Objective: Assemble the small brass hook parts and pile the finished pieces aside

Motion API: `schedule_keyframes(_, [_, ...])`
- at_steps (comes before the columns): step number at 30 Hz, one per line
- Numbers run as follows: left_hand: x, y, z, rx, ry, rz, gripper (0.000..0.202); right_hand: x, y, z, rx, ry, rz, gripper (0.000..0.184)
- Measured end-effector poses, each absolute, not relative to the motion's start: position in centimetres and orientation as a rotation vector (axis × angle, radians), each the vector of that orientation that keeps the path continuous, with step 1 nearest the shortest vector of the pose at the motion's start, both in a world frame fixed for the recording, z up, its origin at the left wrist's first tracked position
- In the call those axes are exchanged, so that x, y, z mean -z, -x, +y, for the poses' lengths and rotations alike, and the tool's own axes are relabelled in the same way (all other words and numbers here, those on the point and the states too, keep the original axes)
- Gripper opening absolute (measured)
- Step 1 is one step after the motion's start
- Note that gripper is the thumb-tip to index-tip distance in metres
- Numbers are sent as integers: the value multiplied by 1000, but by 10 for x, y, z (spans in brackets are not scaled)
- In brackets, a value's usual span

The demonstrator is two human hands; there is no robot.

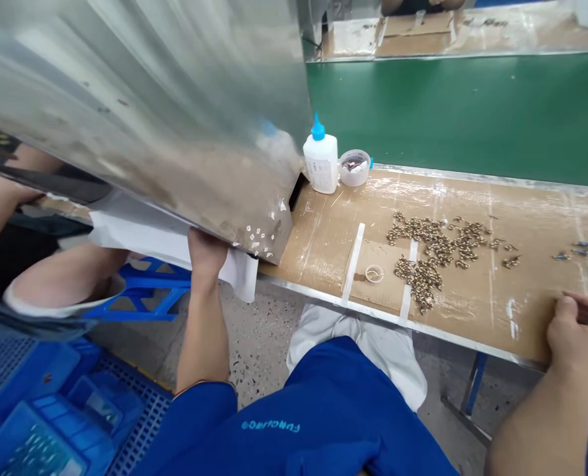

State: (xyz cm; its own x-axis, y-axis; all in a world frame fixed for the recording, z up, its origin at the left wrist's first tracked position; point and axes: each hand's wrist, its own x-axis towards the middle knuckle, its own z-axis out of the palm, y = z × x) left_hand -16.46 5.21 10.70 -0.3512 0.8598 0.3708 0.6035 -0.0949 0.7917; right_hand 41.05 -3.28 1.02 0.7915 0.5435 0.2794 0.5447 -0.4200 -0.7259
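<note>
My left hand point(206, 256) grips the lower edge of a large sheet of shiny metal point(145, 112), which tilts across the left of the view. White paper or film point(170, 244) lies under that edge, beside my hand, and small white squares stick to the metal's corner. My right hand point(576, 330) rests loosely curled on the bench's front edge, holding nothing. It is nearest to a few small blue parts point(574, 251). A spread of small brass fittings point(435, 248) lies on the cardboard-covered bench point(502, 311), further left of that hand.
A white glue bottle with a blue tip point(320, 158) and a small plastic tub point(354, 167) stand at the bench's back. A green panel point(457, 112) rises behind. A seated person's arm point(6, 208) and a blue stool point(145, 291) are at left; blue crates point(61, 410) lie below.
</note>
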Motion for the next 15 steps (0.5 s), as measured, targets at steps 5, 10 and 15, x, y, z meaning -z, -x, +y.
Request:
schedule_keyframes(5, [-80,168,-19,-1603,-1161,1902,20,-9,-407,-32,37,2063,-804,27])
schedule_keyframes(10, [-79,130,-59,-1559,-1173,1697,23,-15,-401,-26,84,2104,-759,21])
schedule_keyframes(15, [-72,88,-40,-1316,-1211,1256,24,-35,-387,-23,-9,2150,-687,11])
